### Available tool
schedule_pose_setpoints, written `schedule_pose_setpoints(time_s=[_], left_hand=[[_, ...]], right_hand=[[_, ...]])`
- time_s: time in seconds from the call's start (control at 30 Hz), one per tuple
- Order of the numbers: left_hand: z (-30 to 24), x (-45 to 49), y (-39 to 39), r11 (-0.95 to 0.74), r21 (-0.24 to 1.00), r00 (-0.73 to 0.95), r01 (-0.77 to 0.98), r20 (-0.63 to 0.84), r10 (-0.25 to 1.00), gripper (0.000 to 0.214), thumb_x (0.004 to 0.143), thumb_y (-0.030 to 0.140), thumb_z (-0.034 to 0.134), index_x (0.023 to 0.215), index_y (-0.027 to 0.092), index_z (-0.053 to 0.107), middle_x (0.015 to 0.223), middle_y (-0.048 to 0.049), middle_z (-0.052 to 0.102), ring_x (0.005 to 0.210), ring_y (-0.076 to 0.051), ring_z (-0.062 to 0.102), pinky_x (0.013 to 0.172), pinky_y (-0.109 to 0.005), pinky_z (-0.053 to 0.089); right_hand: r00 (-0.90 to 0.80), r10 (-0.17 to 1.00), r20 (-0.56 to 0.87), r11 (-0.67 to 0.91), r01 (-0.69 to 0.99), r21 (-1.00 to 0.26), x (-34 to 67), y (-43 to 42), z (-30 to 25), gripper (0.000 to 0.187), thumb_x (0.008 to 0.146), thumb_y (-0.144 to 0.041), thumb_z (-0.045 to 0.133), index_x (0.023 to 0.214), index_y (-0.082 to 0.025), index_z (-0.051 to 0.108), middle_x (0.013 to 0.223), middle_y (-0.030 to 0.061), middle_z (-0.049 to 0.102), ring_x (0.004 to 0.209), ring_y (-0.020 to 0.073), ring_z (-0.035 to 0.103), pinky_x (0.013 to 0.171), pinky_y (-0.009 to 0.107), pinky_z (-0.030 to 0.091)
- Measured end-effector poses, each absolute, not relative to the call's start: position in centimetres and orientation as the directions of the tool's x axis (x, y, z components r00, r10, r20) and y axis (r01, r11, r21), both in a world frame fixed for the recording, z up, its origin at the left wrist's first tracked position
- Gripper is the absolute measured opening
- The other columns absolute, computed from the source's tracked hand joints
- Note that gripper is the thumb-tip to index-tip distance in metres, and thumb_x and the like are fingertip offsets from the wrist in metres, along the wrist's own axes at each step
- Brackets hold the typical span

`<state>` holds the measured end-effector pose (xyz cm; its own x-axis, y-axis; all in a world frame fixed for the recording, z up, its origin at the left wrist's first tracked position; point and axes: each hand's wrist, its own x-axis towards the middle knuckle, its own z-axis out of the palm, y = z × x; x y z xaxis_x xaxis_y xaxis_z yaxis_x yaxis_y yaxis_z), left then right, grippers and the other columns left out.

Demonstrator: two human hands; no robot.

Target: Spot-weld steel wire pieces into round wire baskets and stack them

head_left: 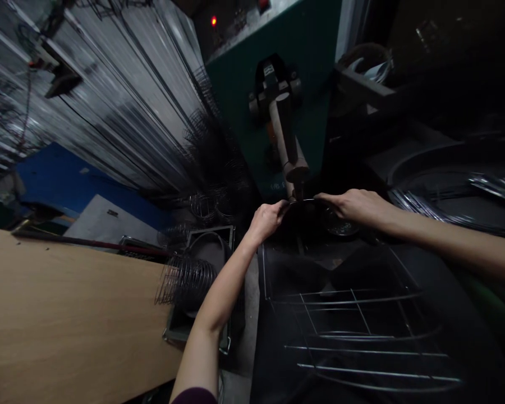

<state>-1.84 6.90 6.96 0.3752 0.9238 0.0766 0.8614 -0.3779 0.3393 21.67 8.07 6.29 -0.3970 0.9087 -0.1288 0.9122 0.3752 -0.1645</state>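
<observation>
Both my hands are raised in front of the green machine (231,95), under its thick metal arm (288,134). My left hand (269,219) pinches one side of a thin curved metal wire (306,200). The other side is between the fingers of my right hand (349,203). The wire's bend lies at the tip below the arm, though darkness hides whether they touch. Below my hands, a wire frame (357,304) of bars and curved pieces spreads over dark cloth; whether it joins the held wire cannot be made out.
On the left, a bundle of wire rings (189,278) stands beside a wooden board (76,314). A round dark tray (454,151) at the right holds shiny wire pieces (421,207). A red light (214,21) glows on the machine. Long metal rods (122,84) fill the upper left.
</observation>
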Motion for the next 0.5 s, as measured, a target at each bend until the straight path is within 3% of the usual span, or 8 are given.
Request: schedule_pose_setpoints(time_s=[0.17, 0.5], left_hand=[[7.0, -1.7, 7.0, -0.367, 0.311, 0.369, 0.876, 0.057, 0.928, 0.030, 0.096, 0.034, 0.044, 0.113, 0.021, 0.065, 0.086, -0.0056, 0.073, 0.078, -0.019, 0.069, 0.068, -0.021, 0.043], [7.3, -2.2, 6.9, -0.389, 0.372, 0.386, 0.843, 0.085, 0.919, 0.029, 0.096, 0.032, 0.044, 0.107, 0.019, 0.067, 0.089, -0.0068, 0.073, 0.081, -0.017, 0.068, 0.069, -0.020, 0.043]], right_hand=[[-0.401, 0.906, -0.138, 0.376, 0.909, -0.178, 21.4, 7.5, 7.2, 0.048, 0.094, -0.042, 0.031, 0.137, -0.028, 0.049, 0.094, 0.0133, 0.067, 0.079, 0.0300, 0.064, 0.060, 0.032, 0.040], [-0.393, 0.905, -0.162, 0.364, 0.914, -0.180, 20.8, 7.5, 8.1, 0.041, 0.095, -0.038, 0.030, 0.124, -0.023, 0.055, 0.091, 0.0149, 0.066, 0.079, 0.0287, 0.064, 0.059, 0.030, 0.039]])
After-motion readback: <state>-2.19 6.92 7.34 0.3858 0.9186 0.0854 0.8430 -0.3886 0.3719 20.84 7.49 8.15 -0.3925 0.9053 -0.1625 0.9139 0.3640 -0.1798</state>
